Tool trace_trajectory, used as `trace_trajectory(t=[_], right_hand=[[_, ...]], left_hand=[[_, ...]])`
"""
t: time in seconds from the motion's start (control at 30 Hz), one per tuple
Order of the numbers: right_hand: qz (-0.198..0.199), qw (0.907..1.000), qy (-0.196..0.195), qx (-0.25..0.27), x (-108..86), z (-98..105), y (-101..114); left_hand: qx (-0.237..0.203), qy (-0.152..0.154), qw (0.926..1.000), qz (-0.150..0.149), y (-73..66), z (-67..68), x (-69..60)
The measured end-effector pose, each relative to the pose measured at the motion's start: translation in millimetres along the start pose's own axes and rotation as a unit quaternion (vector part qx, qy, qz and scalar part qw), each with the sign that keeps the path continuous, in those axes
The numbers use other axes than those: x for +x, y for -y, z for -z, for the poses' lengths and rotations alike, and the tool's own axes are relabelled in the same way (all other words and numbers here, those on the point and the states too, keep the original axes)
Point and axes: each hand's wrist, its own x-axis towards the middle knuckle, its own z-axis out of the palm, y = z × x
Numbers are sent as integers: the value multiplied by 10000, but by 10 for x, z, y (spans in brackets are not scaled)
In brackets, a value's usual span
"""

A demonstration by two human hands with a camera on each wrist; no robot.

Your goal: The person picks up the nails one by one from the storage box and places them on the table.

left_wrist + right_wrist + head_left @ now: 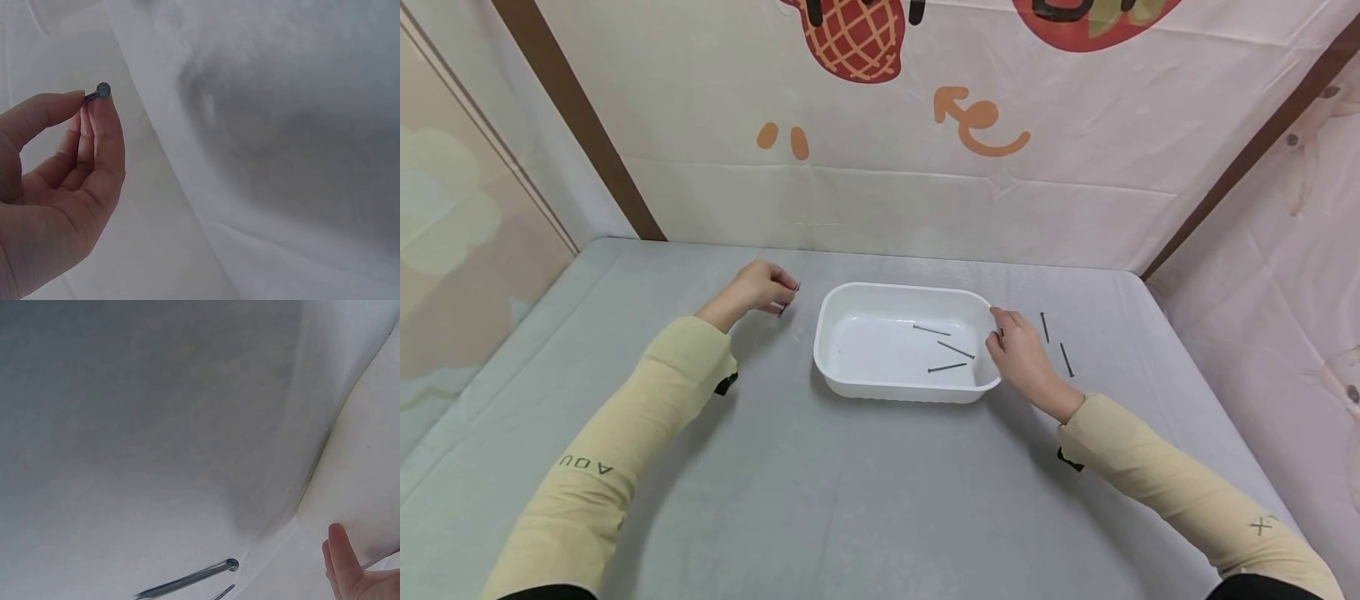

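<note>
Nails (956,349) lie about us in three places: three rest in the right half of the white tray (865,390); two more nails (1067,360) lie on the bench (880,483) beyond our right hand (1026,360); one nail (787,300) is pinched between thumb and fingertip of our left hand (752,292), just left of the tray; our right hand grips the tray's right end by its rim. For good handling, we would judge, we want the pinch light yet firm, since so slim and smooth a shank could roll or pivot between the fingers; we do well to keep the point turned away from the skin; the right hand should steady the tray without tipping it, as loose nails could slide on its slick floor. As for materials, the nails look like dull grey metal, straight and thin, with small round flat heads; the tray seems glossy moulded plastic, a rounded rectangle with a smooth lip; the bench wears a soft grey covering, faintly creased; our pale yellow sleeves (580,467) are of matte, wrinkled cloth.
</note>
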Motion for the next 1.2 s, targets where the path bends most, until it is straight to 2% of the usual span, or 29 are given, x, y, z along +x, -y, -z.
trace_trajectory(t=[0.5,0.83,1.2], right_hand=[[-74,10000,20,-39,-3,0,10],[-38,10000,-8,-22,2,-7,-1],[-65,10000,64,-35,2,-6,1]], left_hand=[[264,198,9989,334,92,-45,27],[729,293,9955,531,127,-80,47],[1202,145,9921,321,216,-132,75]])
